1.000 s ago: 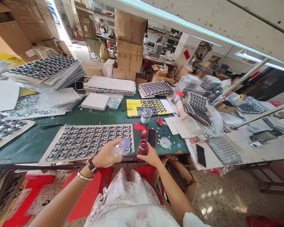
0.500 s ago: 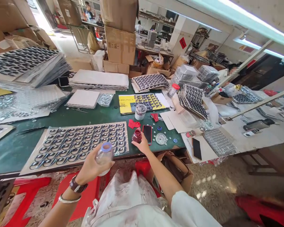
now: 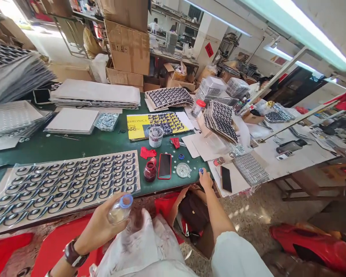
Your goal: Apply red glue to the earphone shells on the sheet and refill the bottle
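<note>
Green tabletop, hand gripping clear bottle

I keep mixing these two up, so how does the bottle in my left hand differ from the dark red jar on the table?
The bottle is clear with a blue rim, while the jar is dark red. The bottle is held in your left hand; the jar stands on the green table, beside the red-edged phone. Both are small containers with necks narrower than their bodies.
</note>
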Action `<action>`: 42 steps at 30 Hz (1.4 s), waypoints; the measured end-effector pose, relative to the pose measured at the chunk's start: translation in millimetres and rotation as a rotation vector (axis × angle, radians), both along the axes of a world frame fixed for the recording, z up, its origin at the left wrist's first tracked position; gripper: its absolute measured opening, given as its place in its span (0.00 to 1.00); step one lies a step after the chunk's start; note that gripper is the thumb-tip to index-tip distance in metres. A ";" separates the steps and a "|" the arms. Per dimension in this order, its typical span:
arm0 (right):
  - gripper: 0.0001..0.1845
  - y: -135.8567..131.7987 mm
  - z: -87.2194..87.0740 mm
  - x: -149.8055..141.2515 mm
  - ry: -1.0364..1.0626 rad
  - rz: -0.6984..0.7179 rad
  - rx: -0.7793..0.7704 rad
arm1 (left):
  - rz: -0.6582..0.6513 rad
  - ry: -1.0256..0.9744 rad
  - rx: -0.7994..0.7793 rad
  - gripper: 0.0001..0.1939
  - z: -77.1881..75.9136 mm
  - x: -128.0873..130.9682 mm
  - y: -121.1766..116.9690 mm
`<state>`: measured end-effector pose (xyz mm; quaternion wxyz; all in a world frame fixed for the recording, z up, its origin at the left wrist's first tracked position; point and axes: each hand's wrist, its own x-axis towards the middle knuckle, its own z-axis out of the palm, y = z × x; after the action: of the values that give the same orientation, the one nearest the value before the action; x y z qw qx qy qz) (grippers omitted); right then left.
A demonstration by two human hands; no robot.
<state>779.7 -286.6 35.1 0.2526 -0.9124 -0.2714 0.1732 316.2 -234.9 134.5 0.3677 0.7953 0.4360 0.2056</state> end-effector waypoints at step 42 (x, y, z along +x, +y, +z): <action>0.18 -34.7 185.7 -191.4 0.288 1.192 0.305 | -0.338 0.051 0.091 0.28 31.7 40.7 -23.5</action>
<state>588.3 -321.3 220.8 0.2740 -0.5258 -0.7181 0.3645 356.8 -258.4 166.2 0.3494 0.8780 0.2956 0.1401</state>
